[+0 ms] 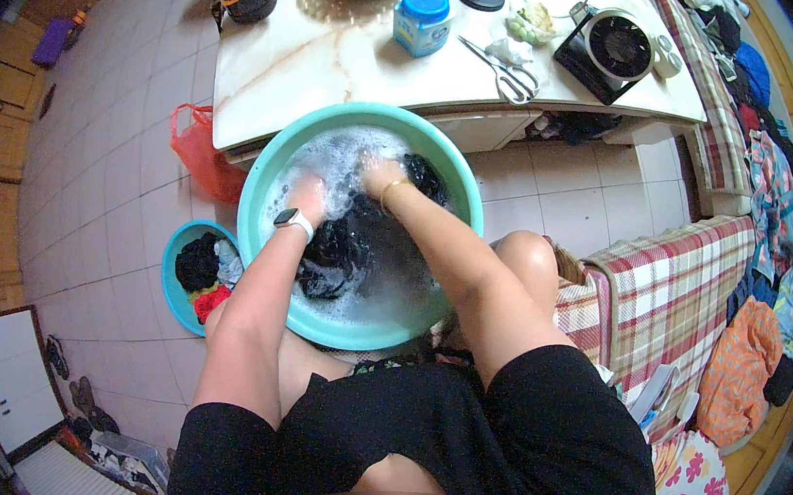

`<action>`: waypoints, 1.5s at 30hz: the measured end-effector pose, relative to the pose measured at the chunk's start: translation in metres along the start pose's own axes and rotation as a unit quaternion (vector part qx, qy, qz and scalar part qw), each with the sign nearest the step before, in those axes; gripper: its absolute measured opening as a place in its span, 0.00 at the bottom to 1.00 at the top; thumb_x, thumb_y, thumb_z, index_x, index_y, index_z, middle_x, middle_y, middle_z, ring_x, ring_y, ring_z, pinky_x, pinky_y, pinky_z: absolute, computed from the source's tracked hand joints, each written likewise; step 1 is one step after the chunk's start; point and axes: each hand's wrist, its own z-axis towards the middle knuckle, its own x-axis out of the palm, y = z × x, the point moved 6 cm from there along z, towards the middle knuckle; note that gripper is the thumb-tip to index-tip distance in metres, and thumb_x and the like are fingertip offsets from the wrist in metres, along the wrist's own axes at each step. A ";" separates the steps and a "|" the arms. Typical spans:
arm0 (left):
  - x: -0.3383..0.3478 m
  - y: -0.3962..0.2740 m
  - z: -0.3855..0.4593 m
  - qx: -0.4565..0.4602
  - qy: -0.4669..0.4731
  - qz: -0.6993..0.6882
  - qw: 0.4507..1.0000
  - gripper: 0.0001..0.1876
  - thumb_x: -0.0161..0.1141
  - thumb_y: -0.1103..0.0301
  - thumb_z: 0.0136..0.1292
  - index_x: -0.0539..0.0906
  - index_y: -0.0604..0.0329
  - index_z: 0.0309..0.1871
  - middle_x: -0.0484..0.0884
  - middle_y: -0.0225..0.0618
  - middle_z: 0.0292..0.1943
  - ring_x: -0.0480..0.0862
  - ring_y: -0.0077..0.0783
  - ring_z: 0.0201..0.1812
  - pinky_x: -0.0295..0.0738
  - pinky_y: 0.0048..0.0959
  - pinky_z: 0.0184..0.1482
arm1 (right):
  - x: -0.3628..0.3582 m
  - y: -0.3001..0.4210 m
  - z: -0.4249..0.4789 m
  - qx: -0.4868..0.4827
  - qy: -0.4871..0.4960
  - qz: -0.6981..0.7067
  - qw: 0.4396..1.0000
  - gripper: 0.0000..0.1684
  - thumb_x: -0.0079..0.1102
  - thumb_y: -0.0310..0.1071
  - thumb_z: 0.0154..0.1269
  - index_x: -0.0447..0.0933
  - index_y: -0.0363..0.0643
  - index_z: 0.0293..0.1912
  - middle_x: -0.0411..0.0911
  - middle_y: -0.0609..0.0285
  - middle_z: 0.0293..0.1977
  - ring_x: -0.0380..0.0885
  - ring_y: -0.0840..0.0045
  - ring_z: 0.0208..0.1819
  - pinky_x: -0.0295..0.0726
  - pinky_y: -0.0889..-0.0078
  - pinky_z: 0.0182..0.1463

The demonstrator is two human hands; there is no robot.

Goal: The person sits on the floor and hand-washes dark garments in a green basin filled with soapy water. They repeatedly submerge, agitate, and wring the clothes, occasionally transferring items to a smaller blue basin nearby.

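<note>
In front of me stands a large turquoise plastic basin point(473, 205) holding grey, sudsy water point(403, 255). A dark wet garment point(336, 259) lies partly under the water, and more dark cloth point(425, 176) shows at the basin's far right. My left hand point(309, 193), below a smartwatch point(294, 221) with a white band, dips into foam at the left side. Farther in, my right hand point(380, 175) is among the suds beside the dark cloth, with a gold-coloured bangle point(394, 192) on its wrist. Foam and blur hide the fingers of both hands, so their grip is unclear.
A marble-patterned table point(283, 81) borders the basin's far side, bearing scissors point(511, 81), a blue-lidded tub point(422, 23) and a small fan point(610, 48). A smaller blue basin point(170, 273) of clothes and a red plastic bag point(205, 160) sit left. A plaid-covered seat point(672, 279) stands right.
</note>
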 end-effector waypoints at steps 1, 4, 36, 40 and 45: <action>-0.016 -0.016 -0.002 -0.016 0.013 0.006 1.000 0.21 0.51 0.70 0.64 0.71 0.64 0.61 0.70 0.57 0.63 0.71 0.60 0.61 0.66 0.44 0.64 | -0.007 0.001 0.005 -0.011 -0.042 -0.015 0.999 0.16 0.56 0.40 0.63 0.77 0.48 0.49 0.81 0.44 0.47 0.82 0.55 0.48 0.79 0.49 0.51; -0.038 -0.021 -0.022 0.033 -0.125 -0.042 0.991 0.19 0.58 0.75 0.57 0.74 0.63 0.53 0.74 0.54 0.54 0.75 0.59 0.54 0.70 0.43 0.60 | -0.041 0.036 -0.022 -0.093 -0.132 -0.007 0.987 0.19 0.63 0.32 0.53 0.77 0.49 0.48 0.79 0.50 0.46 0.78 0.56 0.51 0.77 0.52 0.53; 0.001 0.002 -0.041 -0.022 0.023 0.026 0.999 0.23 0.44 0.68 0.68 0.68 0.67 0.65 0.78 0.68 0.51 0.80 0.64 0.53 0.73 0.50 0.57 | 0.015 0.025 -0.032 -0.101 0.014 -0.062 0.993 0.45 0.65 0.49 0.58 0.59 0.46 0.71 0.69 0.41 0.63 0.69 0.49 0.64 0.66 0.56 0.68; 0.003 0.001 -0.019 0.036 0.022 0.013 0.999 0.21 0.42 0.67 0.70 0.71 0.67 0.63 0.77 0.65 0.55 0.78 0.61 0.57 0.70 0.48 0.61 | 0.027 -0.005 0.002 -0.033 0.020 0.047 0.998 0.28 0.47 0.27 0.63 0.69 0.40 0.64 0.73 0.40 0.59 0.72 0.51 0.61 0.70 0.54 0.65; -0.035 -0.016 -0.038 0.010 -0.074 -0.028 0.997 0.24 0.62 0.69 0.57 0.73 0.63 0.57 0.80 0.59 0.50 0.79 0.60 0.54 0.74 0.48 0.56 | -0.012 0.005 -0.013 -0.098 -0.114 0.102 0.983 0.16 0.67 0.39 0.54 0.84 0.43 0.41 0.83 0.48 0.41 0.82 0.54 0.42 0.80 0.57 0.50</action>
